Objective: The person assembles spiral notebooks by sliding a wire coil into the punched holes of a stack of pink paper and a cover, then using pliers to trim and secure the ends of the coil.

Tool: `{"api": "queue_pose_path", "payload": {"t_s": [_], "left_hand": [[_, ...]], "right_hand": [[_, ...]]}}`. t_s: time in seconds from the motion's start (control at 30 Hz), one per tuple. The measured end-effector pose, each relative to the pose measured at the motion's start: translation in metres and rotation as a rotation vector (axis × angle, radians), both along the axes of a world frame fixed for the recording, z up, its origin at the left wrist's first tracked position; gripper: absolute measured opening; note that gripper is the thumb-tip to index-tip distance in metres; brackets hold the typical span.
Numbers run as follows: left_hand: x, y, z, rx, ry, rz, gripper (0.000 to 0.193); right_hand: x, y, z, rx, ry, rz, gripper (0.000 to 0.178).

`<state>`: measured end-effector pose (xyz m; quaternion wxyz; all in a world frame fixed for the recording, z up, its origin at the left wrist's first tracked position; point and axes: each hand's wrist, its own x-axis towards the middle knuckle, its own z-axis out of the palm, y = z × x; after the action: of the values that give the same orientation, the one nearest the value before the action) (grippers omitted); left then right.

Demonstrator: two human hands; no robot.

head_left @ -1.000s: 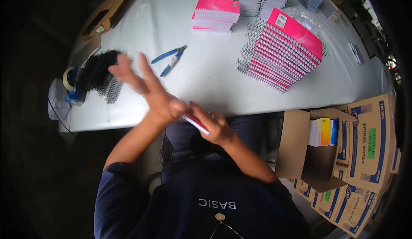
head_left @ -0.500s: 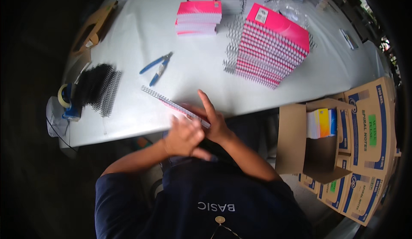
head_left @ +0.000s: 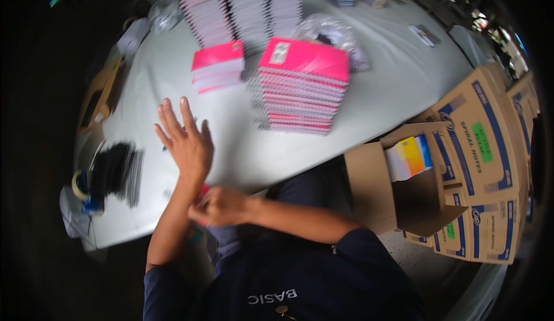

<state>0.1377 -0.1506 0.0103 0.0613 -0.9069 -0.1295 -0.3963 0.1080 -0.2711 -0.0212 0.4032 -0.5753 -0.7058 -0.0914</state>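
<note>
My left hand [head_left: 186, 142] is stretched out over the table with fingers spread, holding nothing. Just behind its fingers, bits of blue-handled pliers [head_left: 165, 147] show; the rest is covered. Close to my body at the table's front edge, my right hand [head_left: 221, 207] is closed on a pink spiral notebook [head_left: 204, 189]. Most of that notebook is hidden by the hand and my left forearm. Farther off stands a tall stack of pink spiral notebooks [head_left: 303, 87], with a shorter pink stack [head_left: 218, 66] to its left.
Black wire coils [head_left: 118, 174] lie at the left beside a blue tape dispenser [head_left: 92, 204]. Tall notebook stacks [head_left: 248, 9] and clear plastic wrap [head_left: 334, 35] stand at the back. An open carton [head_left: 372, 191] with notebooks inside sits right, before stacked cartons [head_left: 490, 130].
My left hand has left the notebook and reached forward over the pliers, fingers spread. My right hand has drawn the notebook left, close to my body. The whole view has shifted.
</note>
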Motion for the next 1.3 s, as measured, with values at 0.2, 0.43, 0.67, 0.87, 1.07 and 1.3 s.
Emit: {"api": "queue_pose_path", "payload": {"t_s": [0.2, 0.43, 0.67, 0.87, 1.07, 1.3], "left_hand": [[0.002, 0.03, 0.032, -0.491, 0.064, -0.06, 0.03], [-0.062, -0.008, -0.002, -0.084, 0.071, -0.267, 0.029], [-0.076, 0.004, 0.005, -0.177, -0.09, -0.307, 0.023], [-0.083, 0.008, 0.006, -0.251, -0.051, -0.443, 0.016], [-0.073, 0.018, 0.01, -0.226, -0.007, -0.557, 0.024], [-0.065, 0.033, -0.013, -0.276, -0.076, -0.698, 0.022]], "right_hand": [[0.021, 0.003, -0.029, 0.073, 0.604, -0.03, 0.021], [0.032, 0.013, -0.054, 0.121, 1.079, 0.071, 0.036], [0.037, 0.002, -0.023, -0.309, 0.95, 0.126, 0.023], [0.039, -0.001, -0.029, -0.3, 0.888, 0.136, 0.022], [0.033, 0.0, -0.035, -0.225, 0.944, -0.036, 0.004], [0.025, 0.006, -0.019, -0.249, 0.885, -0.105, 0.006]]}}
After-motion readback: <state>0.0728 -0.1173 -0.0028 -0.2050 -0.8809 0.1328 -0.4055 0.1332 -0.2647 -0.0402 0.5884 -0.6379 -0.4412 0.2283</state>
